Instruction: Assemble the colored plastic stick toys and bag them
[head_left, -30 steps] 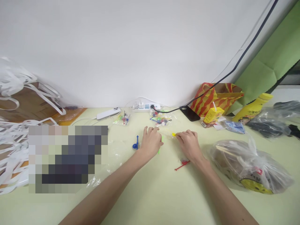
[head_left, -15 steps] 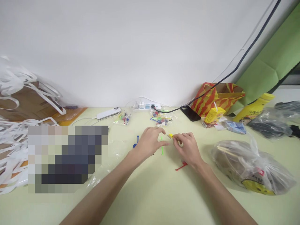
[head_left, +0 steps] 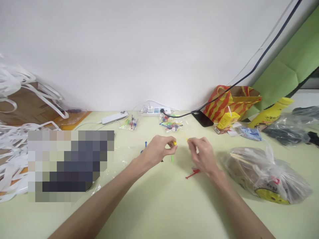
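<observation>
My left hand (head_left: 159,147) is closed, pinching a small yellow plastic piece (head_left: 175,143) between thumb and fingers. Across a short gap, my right hand (head_left: 202,152) is also closed, and a bit of yellow plastic (head_left: 187,139) shows at its fingertips. The exact kind of these pieces is too small to tell. A green plastic stick (head_left: 172,158) lies on the table between the hands. Under my right hand is a red plastic stick piece (head_left: 192,174). Beyond my left wrist lies a blue arrow-tipped piece (head_left: 146,144), partly hidden by the hand.
Two clear bags of coloured plastic parts (head_left: 130,122) (head_left: 171,123) lie near a white power strip (head_left: 156,111). A white phone (head_left: 114,117) is at left, a black phone (head_left: 203,119) at right. Right side: juice box (head_left: 226,122), striped bag (head_left: 218,103), yellow bottle (head_left: 271,114), tied plastic bag (head_left: 269,176).
My hands have drawn apart. My left hand, open before, now pinches a yellow piece; my right hand has moved slightly right, with yellow still at its fingertips.
</observation>
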`<state>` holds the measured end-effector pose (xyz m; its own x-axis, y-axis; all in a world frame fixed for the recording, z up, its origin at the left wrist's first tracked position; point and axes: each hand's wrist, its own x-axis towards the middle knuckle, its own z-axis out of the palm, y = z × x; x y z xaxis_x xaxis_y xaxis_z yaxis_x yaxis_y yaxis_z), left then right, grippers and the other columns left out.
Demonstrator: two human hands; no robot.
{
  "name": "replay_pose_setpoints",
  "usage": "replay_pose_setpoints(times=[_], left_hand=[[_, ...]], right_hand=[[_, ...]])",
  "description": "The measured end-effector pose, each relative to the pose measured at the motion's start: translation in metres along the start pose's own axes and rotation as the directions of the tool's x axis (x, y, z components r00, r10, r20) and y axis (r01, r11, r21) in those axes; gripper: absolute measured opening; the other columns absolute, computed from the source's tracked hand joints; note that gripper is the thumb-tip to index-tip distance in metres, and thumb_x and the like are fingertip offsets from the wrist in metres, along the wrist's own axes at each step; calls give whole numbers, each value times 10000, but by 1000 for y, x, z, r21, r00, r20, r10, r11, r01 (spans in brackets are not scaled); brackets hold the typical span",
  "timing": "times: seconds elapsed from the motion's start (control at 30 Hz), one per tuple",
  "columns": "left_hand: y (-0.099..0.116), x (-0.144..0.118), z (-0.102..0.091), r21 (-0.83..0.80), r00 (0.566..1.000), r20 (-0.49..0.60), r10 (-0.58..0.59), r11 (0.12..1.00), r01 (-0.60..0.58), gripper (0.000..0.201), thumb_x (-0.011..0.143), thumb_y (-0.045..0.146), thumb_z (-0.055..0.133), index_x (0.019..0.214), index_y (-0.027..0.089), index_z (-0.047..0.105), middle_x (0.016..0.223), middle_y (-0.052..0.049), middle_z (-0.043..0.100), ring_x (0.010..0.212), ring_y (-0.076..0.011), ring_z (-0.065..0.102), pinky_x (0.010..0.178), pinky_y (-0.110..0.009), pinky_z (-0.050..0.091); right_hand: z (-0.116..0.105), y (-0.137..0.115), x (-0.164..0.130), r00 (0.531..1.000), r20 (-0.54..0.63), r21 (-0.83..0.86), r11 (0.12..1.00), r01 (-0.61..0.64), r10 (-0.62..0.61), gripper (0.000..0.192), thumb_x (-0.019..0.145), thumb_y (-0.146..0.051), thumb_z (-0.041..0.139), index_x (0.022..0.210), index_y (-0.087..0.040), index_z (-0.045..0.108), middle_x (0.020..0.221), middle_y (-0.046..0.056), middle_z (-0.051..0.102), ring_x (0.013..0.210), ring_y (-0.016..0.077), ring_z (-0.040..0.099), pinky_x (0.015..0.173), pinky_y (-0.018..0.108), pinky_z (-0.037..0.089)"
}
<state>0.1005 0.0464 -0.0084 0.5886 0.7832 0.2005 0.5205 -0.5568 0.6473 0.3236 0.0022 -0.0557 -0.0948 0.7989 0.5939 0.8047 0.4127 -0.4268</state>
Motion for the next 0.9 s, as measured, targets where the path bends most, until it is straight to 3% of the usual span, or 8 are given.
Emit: replay_pose_setpoints(times=[0.1,0.17,0.23,0.37,0.43,0.5,0.7,0.9], left_hand=[[-8,-5,-10,38,998,8,-67,997,67,171,930,323,568,950,221,703,818,30,752,544,-101,576,523,-215,409],[-11,-5,-10,79,998,18,-53,996,51,195,942,341,563,996,225,710,885,10,754,643,-129,634,569,-224,443],[-12,0,-4,156,999,38,16,988,-21,183,931,322,594,1017,223,721,953,-13,750,783,-166,677,673,-245,481],[-10,14,21,347,984,115,134,923,-167,167,904,279,661,1039,216,736,987,-52,738,929,-221,681,849,-311,490],[-10,20,32,431,980,148,135,883,-187,149,898,269,675,1018,209,740,941,-65,737,928,-239,680,869,-337,483],[-12,23,39,472,979,158,126,862,-186,131,881,264,701,989,201,740,894,-71,734,920,-253,679,870,-353,477],[-21,22,39,500,980,163,113,847,-181,190,866,302,743,1022,196,720,910,-68,741,941,-263,668,935,-397,441],[4,15,33,512,979,68,192,836,-199,352,903,336,708,1220,202,637,1130,-87,692,1102,-278,602,990,-414,425]], right_hand=[[-10,20,3,962,-226,21,988,-151,152,195,977,-285,492,884,-217,649,788,51,668,786,220,591,801,350,437],[-11,27,5,944,-271,57,982,-180,188,195,949,-326,545,901,-221,703,872,74,669,849,238,592,807,368,451],[-9,28,6,954,-194,163,966,-200,230,214,929,-361,578,920,-218,736,851,70,666,782,223,583,738,354,466],[-1,21,5,951,133,426,850,-308,278,248,925,-365,546,950,-192,722,770,35,697,659,179,601,681,317,496],[3,18,5,937,261,469,818,-334,233,261,922,-338,502,920,-188,715,828,45,728,721,183,644,724,312,513],[7,17,5,920,341,419,844,-334,194,265,905,-309,479,879,-186,713,862,50,742,764,187,658,725,298,508],[23,15,6,888,421,255,916,-311,184,297,876,-247,479,983,-194,751,719,11,704,607,165,581,630,280,431],[11,23,9,921,324,243,921,-303,217,359,972,-375,455,1110,-219,748,980,48,771,796,205,666,763,299,468]])
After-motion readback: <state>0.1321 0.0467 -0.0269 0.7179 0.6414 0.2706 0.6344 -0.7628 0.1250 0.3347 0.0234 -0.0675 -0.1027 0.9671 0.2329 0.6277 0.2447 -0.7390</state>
